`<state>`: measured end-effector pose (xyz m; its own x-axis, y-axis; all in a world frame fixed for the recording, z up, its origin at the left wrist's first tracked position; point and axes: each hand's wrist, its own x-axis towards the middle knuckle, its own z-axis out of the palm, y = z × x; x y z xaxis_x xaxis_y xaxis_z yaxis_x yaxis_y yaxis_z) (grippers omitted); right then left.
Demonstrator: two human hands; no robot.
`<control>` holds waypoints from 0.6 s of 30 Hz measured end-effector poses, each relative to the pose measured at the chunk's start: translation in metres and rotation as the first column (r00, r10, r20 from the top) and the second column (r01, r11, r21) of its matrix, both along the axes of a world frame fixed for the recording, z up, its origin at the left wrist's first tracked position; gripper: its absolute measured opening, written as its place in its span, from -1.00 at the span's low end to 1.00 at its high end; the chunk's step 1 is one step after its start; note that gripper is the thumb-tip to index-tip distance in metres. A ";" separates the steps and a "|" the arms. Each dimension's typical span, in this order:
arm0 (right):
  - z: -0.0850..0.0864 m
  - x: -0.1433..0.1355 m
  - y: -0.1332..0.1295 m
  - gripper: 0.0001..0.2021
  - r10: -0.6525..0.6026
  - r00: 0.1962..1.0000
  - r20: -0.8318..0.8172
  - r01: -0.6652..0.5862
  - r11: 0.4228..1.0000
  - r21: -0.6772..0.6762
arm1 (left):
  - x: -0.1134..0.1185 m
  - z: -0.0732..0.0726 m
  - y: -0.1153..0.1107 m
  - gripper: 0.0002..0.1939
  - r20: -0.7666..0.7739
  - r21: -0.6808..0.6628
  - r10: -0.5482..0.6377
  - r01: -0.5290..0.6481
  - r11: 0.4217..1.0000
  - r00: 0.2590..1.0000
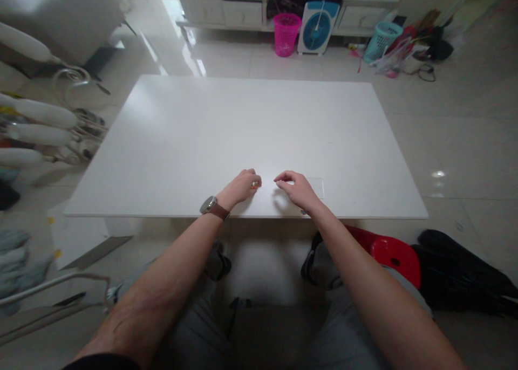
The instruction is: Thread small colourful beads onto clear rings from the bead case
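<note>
White table (259,127) stands on glossy pale floor tiles (453,149).

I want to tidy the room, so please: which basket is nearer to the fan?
The pink basket, just left of the fan; the light blue basket stands farther off, on the fan's right.

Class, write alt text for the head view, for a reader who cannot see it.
A person's left hand holds a small, partly orange item at a white table, the right hand beside it; a pink basket stands beyond.
</note>
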<state>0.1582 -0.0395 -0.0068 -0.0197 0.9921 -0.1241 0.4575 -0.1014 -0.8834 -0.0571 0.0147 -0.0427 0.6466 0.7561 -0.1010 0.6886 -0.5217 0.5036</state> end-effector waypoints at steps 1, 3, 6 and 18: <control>0.000 0.000 0.000 -0.90 0.001 1.000 -0.001 -0.001 1.000 0.001 | 0.000 0.000 0.000 -0.81 0.001 0.002 0.003 -0.003 1.000 1.000; 0.000 0.000 0.000 -0.90 0.006 1.000 -0.004 -0.006 1.000 0.005 | 0.000 -0.001 0.001 -0.82 0.003 0.005 0.004 -0.004 1.000 1.000; 0.001 0.001 0.000 -0.90 0.015 1.000 -0.003 -0.015 1.000 0.011 | 0.000 -0.002 0.002 -0.84 -0.002 0.011 -0.003 0.003 1.000 1.000; 0.004 0.002 0.001 -0.91 0.012 1.000 -0.023 -0.012 1.000 0.002 | 0.000 0.001 0.001 -0.75 0.021 0.010 0.005 -0.005 1.000 1.000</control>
